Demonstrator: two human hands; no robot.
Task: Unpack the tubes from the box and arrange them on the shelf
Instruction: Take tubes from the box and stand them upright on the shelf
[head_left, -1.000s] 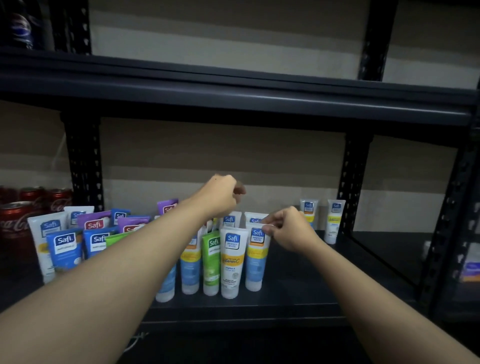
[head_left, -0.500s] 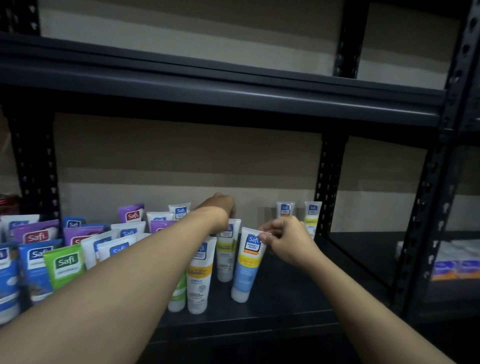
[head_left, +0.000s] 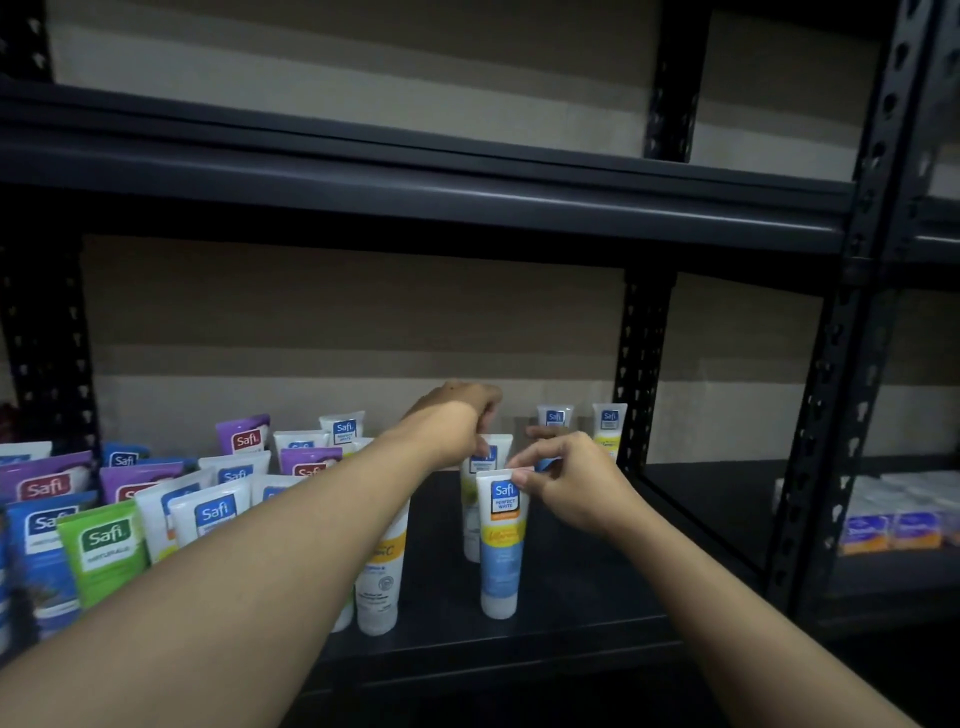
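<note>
The right hand (head_left: 571, 488) pinches the blue tube (head_left: 500, 561) by its top, upright near the front edge of the shelf (head_left: 571, 603). Just behind that tube, the left hand (head_left: 452, 415) closes its grip on a white tube (head_left: 497, 447). Bare shelf lies to its right.

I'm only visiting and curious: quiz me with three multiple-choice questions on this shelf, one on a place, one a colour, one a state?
1. Where is the green Safi tube? A: left, among other tubes. B: on the upper shelf. C: on the floor.
2. What colour is the lower body of the Safi Perfect White tube the right hand pinches? A: red. B: light blue. C: black.
3. How is that tube? A: lying flat. B: upright, cap down on the shelf. C: inside a box.
Answers: A, it stands on the left side; B, light blue shows below its yellow band; B, its cap rests on the shelf board. The left hand grips the white tube behind it.
</note>
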